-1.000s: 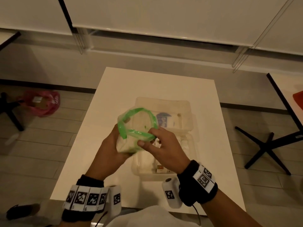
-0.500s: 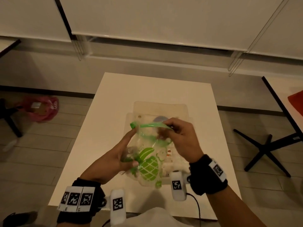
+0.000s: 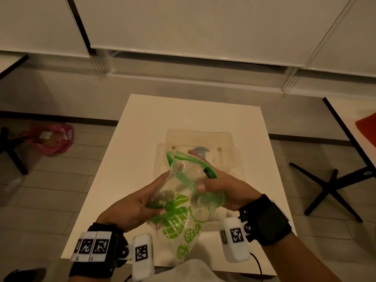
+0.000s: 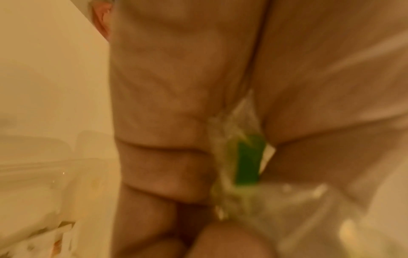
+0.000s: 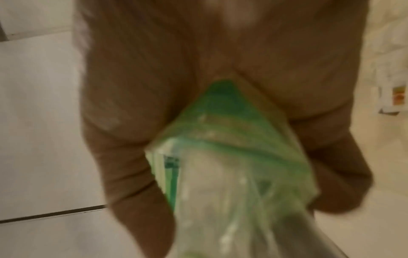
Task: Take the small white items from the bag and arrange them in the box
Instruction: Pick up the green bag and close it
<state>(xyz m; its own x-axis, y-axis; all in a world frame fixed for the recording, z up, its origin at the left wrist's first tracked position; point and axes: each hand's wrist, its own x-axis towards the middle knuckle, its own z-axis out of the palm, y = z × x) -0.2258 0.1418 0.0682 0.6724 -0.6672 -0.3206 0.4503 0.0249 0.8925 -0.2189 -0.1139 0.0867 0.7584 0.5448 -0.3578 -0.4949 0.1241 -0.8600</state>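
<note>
Far left, on the tiled floor: crumpled pink plastic bag [image 3: 51,139], soft and creased, beside a black star-shaped chair base [image 3: 11,147]. Centre: rectangular off-white surface [image 3: 142,123], smooth, matte. Left hand [image 3: 130,204] held above surface's near half, palm up, fingers [image 4: 161,171] curled under and round the lower left side of the bag [image 3: 179,204], thumb on the film; clamped on it. Bag is thin clear plastic, crinkled, glossy, printed w/ green pineapple and round fruit shapes, green zip strip along its mouth; mouth stands open at the far end, a narrow slit-shaped gap. Bag hangs in the air between both hands, over the box's near edge, not touching the surface. Pale rounded lumps show through the film; small white items inside cannot be made out individually. Right hand [image 3: 225,190] grips the bag's upper right by the zip strip, fingers [image 5: 123,157] and thumb closed round bunched film, per right wrist view. Behind the bag: box [image 3: 199,139], translucent rigid plastic, rectangular w/ rounded corners, hinged lid tipped open at the far side; holds a blue-and-white pack and small white packets w/ orange marks. Both wrists carry black bands w/ white marker blocks. Far right: second black chair base [image 3: 329,188] under another surface edge, orange object at frame edge.
</note>
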